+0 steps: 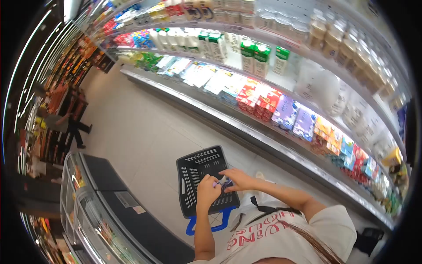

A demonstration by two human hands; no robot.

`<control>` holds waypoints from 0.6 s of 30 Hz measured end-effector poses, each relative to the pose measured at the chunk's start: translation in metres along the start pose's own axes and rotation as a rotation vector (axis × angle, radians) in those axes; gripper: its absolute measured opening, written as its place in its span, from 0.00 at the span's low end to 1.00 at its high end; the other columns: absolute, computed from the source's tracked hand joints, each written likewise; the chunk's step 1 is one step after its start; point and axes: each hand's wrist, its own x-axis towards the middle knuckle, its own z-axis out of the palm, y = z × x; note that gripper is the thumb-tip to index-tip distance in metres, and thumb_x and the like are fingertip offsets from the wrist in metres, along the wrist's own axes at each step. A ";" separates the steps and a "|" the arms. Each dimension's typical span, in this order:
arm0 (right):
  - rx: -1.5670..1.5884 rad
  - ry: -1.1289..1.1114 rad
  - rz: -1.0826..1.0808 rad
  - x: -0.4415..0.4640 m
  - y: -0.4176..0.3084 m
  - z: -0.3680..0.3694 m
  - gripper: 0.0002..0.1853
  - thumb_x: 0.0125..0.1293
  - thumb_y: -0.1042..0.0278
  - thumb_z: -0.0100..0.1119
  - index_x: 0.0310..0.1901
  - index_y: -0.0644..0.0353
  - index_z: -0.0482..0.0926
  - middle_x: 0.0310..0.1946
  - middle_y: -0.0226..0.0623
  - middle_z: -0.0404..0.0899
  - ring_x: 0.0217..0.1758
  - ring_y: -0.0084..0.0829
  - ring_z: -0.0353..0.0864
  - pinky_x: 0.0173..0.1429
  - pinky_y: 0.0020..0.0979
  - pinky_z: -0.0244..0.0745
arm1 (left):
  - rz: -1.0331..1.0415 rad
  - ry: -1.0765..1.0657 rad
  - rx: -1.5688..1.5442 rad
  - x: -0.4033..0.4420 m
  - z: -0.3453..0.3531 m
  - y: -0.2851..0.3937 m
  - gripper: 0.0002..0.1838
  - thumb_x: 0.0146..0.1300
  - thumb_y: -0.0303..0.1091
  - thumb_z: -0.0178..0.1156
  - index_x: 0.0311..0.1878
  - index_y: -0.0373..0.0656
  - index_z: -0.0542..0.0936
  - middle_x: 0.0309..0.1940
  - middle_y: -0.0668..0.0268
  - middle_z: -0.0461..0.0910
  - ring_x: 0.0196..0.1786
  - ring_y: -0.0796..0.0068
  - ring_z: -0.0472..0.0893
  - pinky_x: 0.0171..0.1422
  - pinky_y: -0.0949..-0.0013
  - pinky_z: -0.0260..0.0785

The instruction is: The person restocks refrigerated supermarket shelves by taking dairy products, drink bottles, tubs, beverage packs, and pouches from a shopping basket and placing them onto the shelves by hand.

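Observation:
Both my hands are together over a dark grey shopping basket (189, 176) with a blue handle (191, 226), which stands on the floor in front of me. My left hand (208, 190) is closed round a small purple and whitish item (217, 184). Beside it, my right hand (236, 179) has its fingers apart, the tips near or touching the same item. What the item is cannot be made out. Perforated walls show inside the basket; part of its bottom is hidden by my hands.
A long refrigerated shelf (198, 94) with cartons, bottles and packs runs along the right. At the lower left stands a chest freezer (127, 207) with glass lids. Another person (66, 123) walks at the far left. A dark object (369, 240) lies behind me at right.

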 end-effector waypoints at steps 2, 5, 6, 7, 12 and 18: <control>0.107 -0.043 0.013 -0.008 -0.015 -0.013 0.24 0.57 0.54 0.69 0.50 0.56 0.74 0.34 0.39 0.81 0.39 0.40 0.80 0.41 0.37 0.72 | -0.002 -0.088 -0.043 -0.008 -0.008 0.025 0.07 0.46 0.25 0.58 0.30 0.35 0.80 0.28 0.56 0.74 0.28 0.56 0.76 0.34 0.62 0.71; 0.381 -0.117 0.222 -0.032 -0.033 -0.033 0.16 0.61 0.55 0.66 0.42 0.56 0.75 0.22 0.34 0.77 0.25 0.31 0.77 0.30 0.32 0.69 | -0.045 -0.069 -0.356 -0.018 0.003 0.029 0.15 0.53 0.22 0.60 0.46 0.36 0.79 0.32 0.63 0.77 0.31 0.71 0.78 0.35 0.71 0.71; 0.420 -0.062 0.234 -0.038 -0.029 -0.034 0.16 0.61 0.55 0.66 0.41 0.56 0.75 0.22 0.33 0.77 0.24 0.28 0.76 0.30 0.31 0.68 | -0.097 -0.063 -0.518 -0.022 0.007 0.031 0.17 0.56 0.22 0.61 0.51 0.36 0.79 0.34 0.64 0.78 0.33 0.73 0.78 0.36 0.73 0.71; 0.462 -0.009 0.247 -0.046 -0.020 -0.031 0.15 0.61 0.56 0.66 0.41 0.57 0.75 0.23 0.33 0.77 0.24 0.26 0.75 0.30 0.30 0.68 | -0.137 -0.157 -0.739 -0.026 0.009 0.030 0.26 0.61 0.22 0.61 0.63 0.37 0.70 0.42 0.64 0.77 0.40 0.76 0.77 0.42 0.76 0.70; 0.293 0.347 0.220 -0.090 -0.023 -0.070 0.19 0.60 0.53 0.68 0.39 0.61 0.74 0.31 0.34 0.77 0.35 0.24 0.75 0.40 0.28 0.70 | -0.318 -0.475 -0.206 -0.073 0.035 -0.063 0.31 0.65 0.45 0.60 0.65 0.36 0.68 0.40 0.58 0.81 0.42 0.69 0.80 0.49 0.70 0.71; 0.765 0.761 0.457 -0.169 -0.090 -0.134 0.21 0.64 0.56 0.65 0.48 0.62 0.70 0.39 0.34 0.77 0.44 0.20 0.73 0.50 0.27 0.71 | -0.292 -1.067 0.298 -0.123 0.123 -0.170 0.32 0.55 0.45 0.64 0.57 0.29 0.71 0.36 0.45 0.83 0.42 0.53 0.84 0.45 0.63 0.73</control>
